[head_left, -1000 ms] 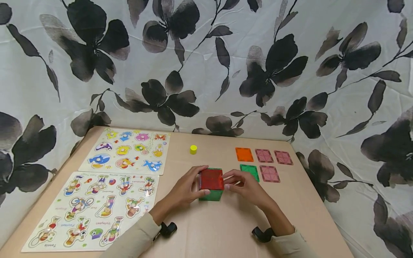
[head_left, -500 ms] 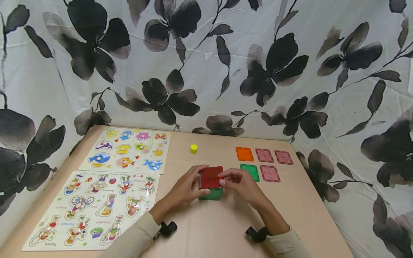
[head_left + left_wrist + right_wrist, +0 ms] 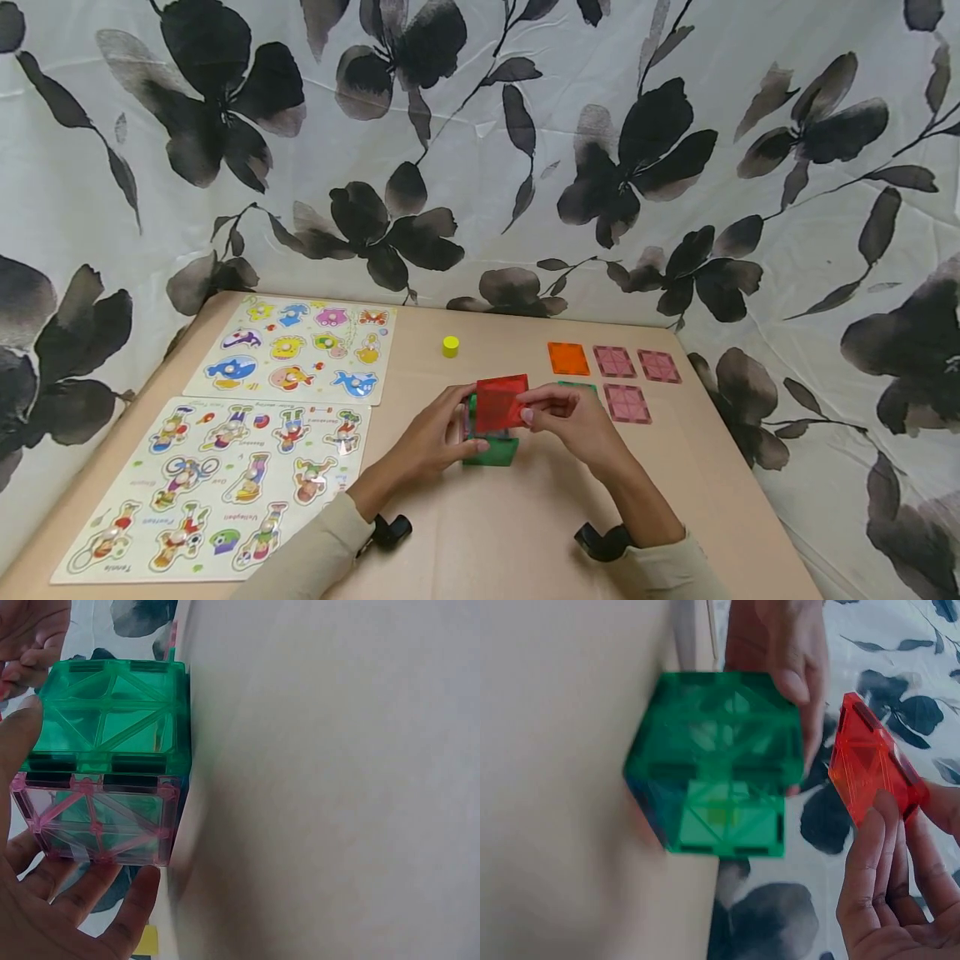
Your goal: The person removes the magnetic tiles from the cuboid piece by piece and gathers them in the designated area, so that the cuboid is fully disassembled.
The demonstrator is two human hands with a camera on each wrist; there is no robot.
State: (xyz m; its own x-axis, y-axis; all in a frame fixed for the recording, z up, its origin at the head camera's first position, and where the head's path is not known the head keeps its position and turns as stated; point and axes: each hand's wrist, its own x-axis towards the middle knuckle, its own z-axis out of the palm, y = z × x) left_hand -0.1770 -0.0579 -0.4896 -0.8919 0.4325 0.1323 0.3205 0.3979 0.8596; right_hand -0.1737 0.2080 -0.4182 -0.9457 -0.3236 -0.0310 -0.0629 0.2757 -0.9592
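Change logged: a second ago the red square tile [image 3: 502, 402] lies across the top of the magnetic-tile cube [image 3: 112, 712]; now I see it raised and tilted, and the right-wrist view shows a clear gap between the two. The right hand [image 3: 573, 421] pinches the tile by its right edge, thumb against fingers, narrow grip. The left hand [image 3: 432, 429] holds the cube from its left side, thumb at the green front panel [image 3: 491, 452], the other fingers along the pink left panel [image 3: 97, 825]; that spread is wider.

Position: the cube is about mid-table [image 3: 480, 533], between the picture boards at the left edge and the loose tiles toward the far right corner. From my remote post I cannot confirm whether its base touches.

Meaning, as I judge it: the red piece is free and the cube's top uncovered, while the visible walls remain joined under the left hand's steadying. The right hand now hides most of the loose green tile [image 3: 576, 385].
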